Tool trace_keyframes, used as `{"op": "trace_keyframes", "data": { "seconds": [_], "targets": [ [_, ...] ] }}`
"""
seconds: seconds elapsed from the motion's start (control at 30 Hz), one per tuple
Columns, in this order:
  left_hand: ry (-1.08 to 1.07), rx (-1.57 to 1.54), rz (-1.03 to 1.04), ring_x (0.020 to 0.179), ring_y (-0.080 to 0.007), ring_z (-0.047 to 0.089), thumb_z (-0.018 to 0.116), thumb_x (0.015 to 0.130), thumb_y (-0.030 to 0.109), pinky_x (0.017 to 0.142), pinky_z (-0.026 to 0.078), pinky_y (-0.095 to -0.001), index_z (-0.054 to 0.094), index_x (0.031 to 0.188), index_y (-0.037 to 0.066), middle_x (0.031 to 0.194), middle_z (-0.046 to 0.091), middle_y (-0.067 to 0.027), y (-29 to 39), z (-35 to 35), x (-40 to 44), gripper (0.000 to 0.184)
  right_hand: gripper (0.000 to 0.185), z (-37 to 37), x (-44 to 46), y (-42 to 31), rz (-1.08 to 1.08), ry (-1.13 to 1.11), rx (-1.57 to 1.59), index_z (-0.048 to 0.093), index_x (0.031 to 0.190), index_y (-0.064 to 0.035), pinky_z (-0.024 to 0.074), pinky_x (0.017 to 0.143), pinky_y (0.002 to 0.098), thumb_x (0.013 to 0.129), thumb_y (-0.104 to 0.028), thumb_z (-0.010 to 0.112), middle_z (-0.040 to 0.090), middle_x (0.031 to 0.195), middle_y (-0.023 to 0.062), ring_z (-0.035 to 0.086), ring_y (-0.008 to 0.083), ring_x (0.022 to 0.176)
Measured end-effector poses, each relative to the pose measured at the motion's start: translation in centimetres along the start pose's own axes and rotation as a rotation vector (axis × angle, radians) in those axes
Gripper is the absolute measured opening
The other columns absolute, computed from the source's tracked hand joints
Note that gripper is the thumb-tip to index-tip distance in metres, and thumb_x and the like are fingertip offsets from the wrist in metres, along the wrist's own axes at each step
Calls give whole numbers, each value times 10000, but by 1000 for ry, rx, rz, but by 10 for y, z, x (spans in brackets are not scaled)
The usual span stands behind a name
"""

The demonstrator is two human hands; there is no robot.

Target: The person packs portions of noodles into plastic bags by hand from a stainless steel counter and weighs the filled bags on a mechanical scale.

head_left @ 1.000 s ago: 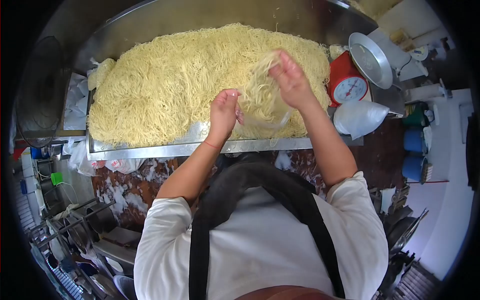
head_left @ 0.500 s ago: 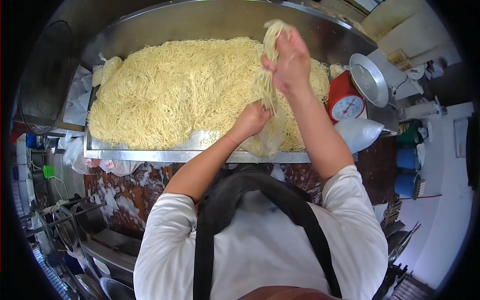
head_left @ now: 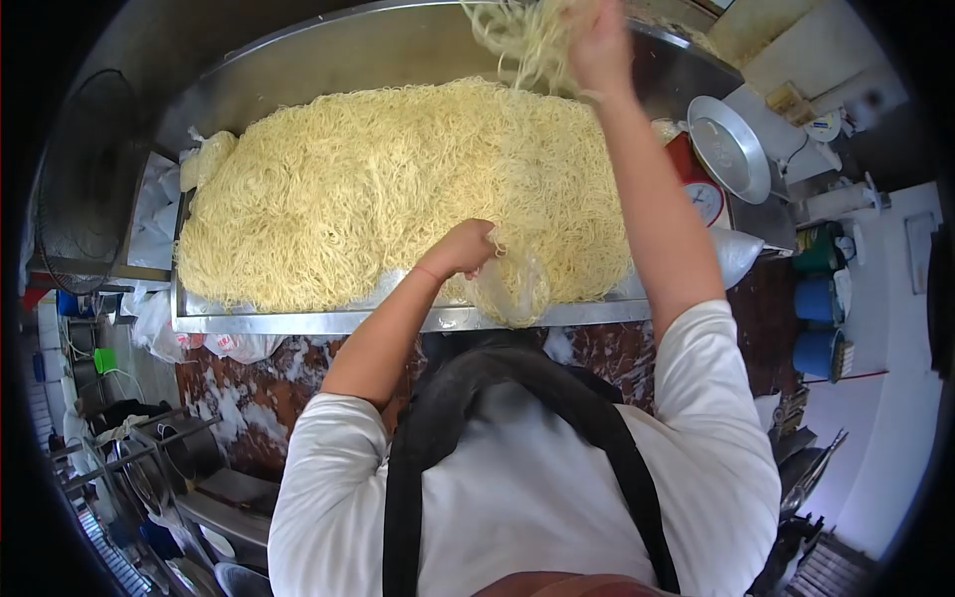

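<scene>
A wide heap of pale yellow noodles (head_left: pixel 328 199) covers most of a metal tray (head_left: pixel 288 323). Near the tray's front edge, my left hand (head_left: pixel 465 247) is closed on the rim of a clear plastic bag (head_left: pixel 517 291), which hangs open over the noodles with its mouth showing. High above the back of the heap, my right hand (head_left: pixel 600 50) grips a loose bunch of noodles (head_left: pixel 527 40), whose strands spread out to the left. The top of that bunch is cut off by the frame edge.
To the right stand a red scale (head_left: pixel 701 194) with a round metal pan (head_left: pixel 729 149) and a filled plastic bag (head_left: pixel 736 256). Another bag of noodles (head_left: pixel 211 159) sits at the tray's left end. A fan (head_left: pixel 90 179) is at the far left, blue containers (head_left: pixel 816 353) at the right.
My right hand has risen away from the bag, lifting the bunch of noodles toward the top of the view. My left hand has shifted slightly left and down with the bag, which now hangs free.
</scene>
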State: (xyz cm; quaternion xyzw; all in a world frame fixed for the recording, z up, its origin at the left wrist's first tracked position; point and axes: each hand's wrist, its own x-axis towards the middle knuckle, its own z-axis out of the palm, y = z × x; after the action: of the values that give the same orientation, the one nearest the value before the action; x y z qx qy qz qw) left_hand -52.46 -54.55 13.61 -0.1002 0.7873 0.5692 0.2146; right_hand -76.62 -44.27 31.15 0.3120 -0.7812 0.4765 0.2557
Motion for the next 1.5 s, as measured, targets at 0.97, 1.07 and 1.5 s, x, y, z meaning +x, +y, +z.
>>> {"op": "trace_keyframes", "data": {
  "seconds": [0.97,1.07,1.5],
  "targets": [
    [136,835,113,866,-393,672,512,841,94,779,530,-461,677,1016,-18,907,685,-251,-31,8,2,264,443,49,-44,42,410,-469,-253,444,1353,14,531,826,432,954,-164,520,647,1114,209,660,333,958],
    [319,560,188,853,-393,665,536,865,89,768,533,-449,590,1186,-25,922,681,-245,-19,1,-22,344,744,12,-135,27,397,-952,-392,201,1508,22,474,1014,426,958,-306,580,530,1333,281,607,376,1122],
    [435,-936,189,490,-55,323,515,994,136,430,250,-228,506,1116,83,640,393,42,39,-6,-28,133,204,-38,-238,18,203,-588,147,644,952,-31,489,761,343,795,68,558,656,980,146,629,312,881]
  ]
}}
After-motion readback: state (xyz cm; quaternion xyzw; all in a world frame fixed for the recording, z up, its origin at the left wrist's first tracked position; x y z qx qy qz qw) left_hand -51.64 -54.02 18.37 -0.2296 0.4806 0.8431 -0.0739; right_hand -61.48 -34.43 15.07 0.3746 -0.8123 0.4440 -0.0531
